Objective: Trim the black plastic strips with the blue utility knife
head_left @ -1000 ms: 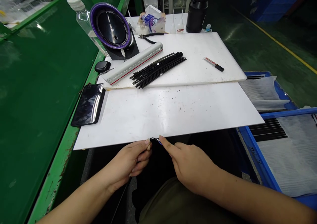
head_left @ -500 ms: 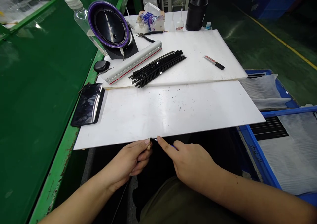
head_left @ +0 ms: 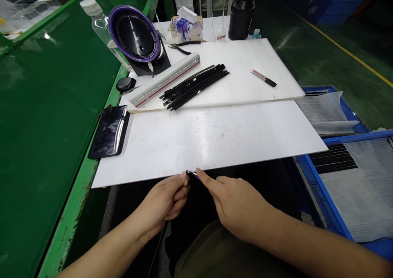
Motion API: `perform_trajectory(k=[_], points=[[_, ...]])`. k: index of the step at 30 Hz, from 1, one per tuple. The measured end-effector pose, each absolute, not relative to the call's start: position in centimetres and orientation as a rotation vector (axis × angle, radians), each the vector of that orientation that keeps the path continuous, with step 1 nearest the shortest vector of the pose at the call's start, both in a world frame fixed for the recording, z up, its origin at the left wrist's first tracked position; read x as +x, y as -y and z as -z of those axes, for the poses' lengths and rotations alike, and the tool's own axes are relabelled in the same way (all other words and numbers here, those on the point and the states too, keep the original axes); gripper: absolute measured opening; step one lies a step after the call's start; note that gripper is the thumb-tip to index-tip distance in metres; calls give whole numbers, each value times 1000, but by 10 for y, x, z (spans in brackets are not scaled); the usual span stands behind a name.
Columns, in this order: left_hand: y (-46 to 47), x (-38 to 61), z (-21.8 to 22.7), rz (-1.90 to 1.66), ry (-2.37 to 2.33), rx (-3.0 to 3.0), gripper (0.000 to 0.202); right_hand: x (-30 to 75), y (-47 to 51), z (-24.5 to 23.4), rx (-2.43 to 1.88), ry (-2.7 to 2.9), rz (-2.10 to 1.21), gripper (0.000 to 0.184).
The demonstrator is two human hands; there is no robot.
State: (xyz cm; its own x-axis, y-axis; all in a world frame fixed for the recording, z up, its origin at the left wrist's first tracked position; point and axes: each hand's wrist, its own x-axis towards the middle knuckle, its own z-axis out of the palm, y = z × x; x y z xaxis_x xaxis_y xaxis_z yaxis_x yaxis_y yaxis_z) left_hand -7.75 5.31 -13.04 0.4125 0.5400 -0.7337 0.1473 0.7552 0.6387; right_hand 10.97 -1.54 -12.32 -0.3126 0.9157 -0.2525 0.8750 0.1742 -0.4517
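Note:
At the table's front edge, my left hand [head_left: 170,196] is closed round one end of a thin black strip [head_left: 158,249]. The strip's other end trails down below the hand. My right hand [head_left: 239,202] grips a slim blue-handled blade tool [head_left: 194,175], its index finger stretched along the top. Most of the handle is hidden in the palm. The metal tip meets or nearly meets the strip's end at my left fingertips; contact is too small to tell. Several similar black strips [head_left: 196,85] lie in a bundle on the white foam board [head_left: 245,61].
A grey-white long box [head_left: 166,79], cutting pliers [head_left: 184,46] and a marker-like tube [head_left: 264,78] lie on the foam. A purple-rimmed fan [head_left: 135,34], tablet [head_left: 109,131], black flask [head_left: 242,16] and tissue pack [head_left: 186,26] stand around. Blue crates [head_left: 325,204] holding strips are at right.
The blade tool has turned slightly, showing more of its metal and blue part beside my left fingertips. Both hands stay in nearly the same place; the view has shifted a little.

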Motion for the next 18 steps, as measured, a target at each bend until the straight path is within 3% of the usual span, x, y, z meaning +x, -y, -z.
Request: perform_trajectory(k=[9, 18], points=[[-61, -89, 133, -219, -1081, 630, 30, 104, 16, 122, -1882, 2548, -548, 82], [-58, -85, 127, -178, -1087, 660, 27, 124, 17, 125, -1864, 2212, -779, 63]])
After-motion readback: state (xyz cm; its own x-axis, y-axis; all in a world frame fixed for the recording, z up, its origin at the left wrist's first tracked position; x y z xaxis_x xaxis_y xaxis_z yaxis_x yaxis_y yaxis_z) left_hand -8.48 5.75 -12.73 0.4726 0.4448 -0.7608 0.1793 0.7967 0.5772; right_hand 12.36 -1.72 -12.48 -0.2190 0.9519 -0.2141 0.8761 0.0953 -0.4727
